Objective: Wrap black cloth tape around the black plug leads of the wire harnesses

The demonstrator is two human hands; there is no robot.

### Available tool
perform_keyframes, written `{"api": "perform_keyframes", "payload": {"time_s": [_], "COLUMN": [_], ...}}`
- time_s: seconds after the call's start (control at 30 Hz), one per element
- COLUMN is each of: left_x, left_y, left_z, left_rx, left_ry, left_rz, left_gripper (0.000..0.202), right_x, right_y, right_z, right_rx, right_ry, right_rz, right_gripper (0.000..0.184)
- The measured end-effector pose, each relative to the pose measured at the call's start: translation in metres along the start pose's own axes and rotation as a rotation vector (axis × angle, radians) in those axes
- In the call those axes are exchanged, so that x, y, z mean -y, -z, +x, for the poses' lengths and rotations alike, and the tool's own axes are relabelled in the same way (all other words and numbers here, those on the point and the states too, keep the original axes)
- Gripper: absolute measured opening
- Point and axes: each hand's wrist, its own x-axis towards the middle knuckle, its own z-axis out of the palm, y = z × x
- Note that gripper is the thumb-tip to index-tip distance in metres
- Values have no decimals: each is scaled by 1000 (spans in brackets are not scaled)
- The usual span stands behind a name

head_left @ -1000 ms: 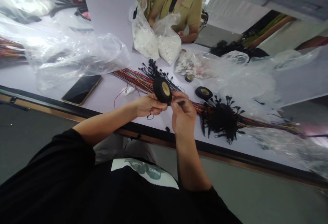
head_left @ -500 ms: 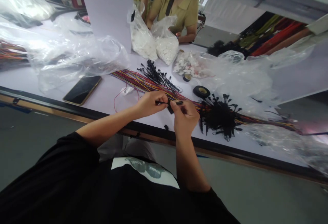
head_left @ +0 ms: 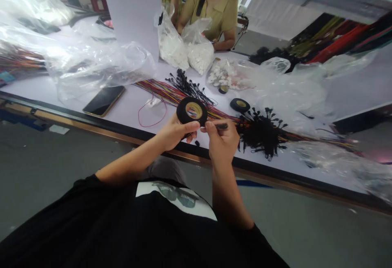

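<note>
My left hand (head_left: 177, 133) is closed on a black roll of tape (head_left: 191, 111), held upright above the table's front edge. Right beside it, my right hand (head_left: 221, 140) pinches a thin black wire piece (head_left: 221, 126) between thumb and fingers, close to the roll. Behind my hands a bundle of coloured wires (head_left: 171, 93) runs across the table. A heap of black connector ends (head_left: 263, 131) lies just right of my right hand.
A second tape roll (head_left: 240, 105) lies flat behind my hands. A phone (head_left: 104, 100) and a loose red wire (head_left: 152, 115) lie to the left. Clear plastic bags (head_left: 92, 63) and bags of white parts (head_left: 186, 51) crowd the table. A person in an olive shirt (head_left: 219, 12) sits opposite.
The tape roll, lowered and hidden between my hands half a second ago, is raised upright in my left hand again. The view has shifted slightly.
</note>
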Motion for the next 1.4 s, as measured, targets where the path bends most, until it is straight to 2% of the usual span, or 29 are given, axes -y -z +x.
{"api": "perform_keyframes", "payload": {"time_s": [0.07, 0.13, 0.2, 0.3, 0.37, 0.43, 0.47, 0.6, 0.63, 0.7, 0.83, 0.9, 1.0, 1.03, 1.1, 1.17, 1.23, 1.3, 1.33, 1.4], "left_x": [-1, 0, -1, -9, -17, -21, -20, -10, -8, -5, -2, 2, 9, 10, 10, 6, 0, -4, -6, -10], "left_y": [3, 6, 7, 10, 13, 15, 15, 9, 7, 4, 1, -1, -7, -9, -10, -8, -3, 2, 4, 6], "left_z": [-1, -4, -10, -22, -28, -31, -31, -26, -24, -22, -26, -31, -37, -39, -38, -34, -29, -26, -26, -29], "left_rx": [129, 130, 86, 124, 258, 369, 349, 45, 15, -7, -54, -81, -181, -227, -284, -225, -33, 133, 172, 158], "left_ry": [104, 117, 42, -128, -190, -196, -200, -287, -309, -344, -375, -382, -377, -370, -318, -177, 40, 194, 217, 146], "left_rz": [-90, -107, -39, 259, 508, 671, 721, 811, 822, 833, 834, 822, 712, 627, 414, 217, 88, 26, 29, 116], "left_gripper": [52, 50, 47, 56, 72, 68, 59, 21, 16, 13, 11, 11, 7, 12, 39, 54, 52, 53, 53, 52], "right_x": [1, 0, -2, -7, -9, -7, -6, -1, -1, -5, -10, -6, 3, 5, 9, 9, 8, 3, 0, -7], "right_y": [-1, -3, -5, -4, -1, 4, 7, 15, 14, 12, 5, 4, 5, 5, 6, 6, 5, 1, -1, -4], "right_z": [-4, -5, -6, -8, -9, -11, -11, -14, -15, -20, -28, -29, -28, -28, -28, -31, -33, -33, -32, -27], "right_rx": [55, 82, 79, 68, 63, 86, 105, 109, 92, 95, 193, 195, 107, 67, 23, 43, 82, 90, 83, 56], "right_ry": [-67, -152, -229, -269, -206, -80, 0, 288, 307, 255, 74, 100, 192, 205, 206, 195, 145, 49, -10, -123], "right_rz": [152, 299, 392, 408, 352, 255, 193, -25, -23, 60, 154, 71, -66, -88, -111, -119, -95, -2, 68, 217], "right_gripper": [24, 26, 28, 27, 24, 19, 17, 9, 9, 8, 11, 9, 11, 12, 12, 13, 15, 18, 20, 25]}}
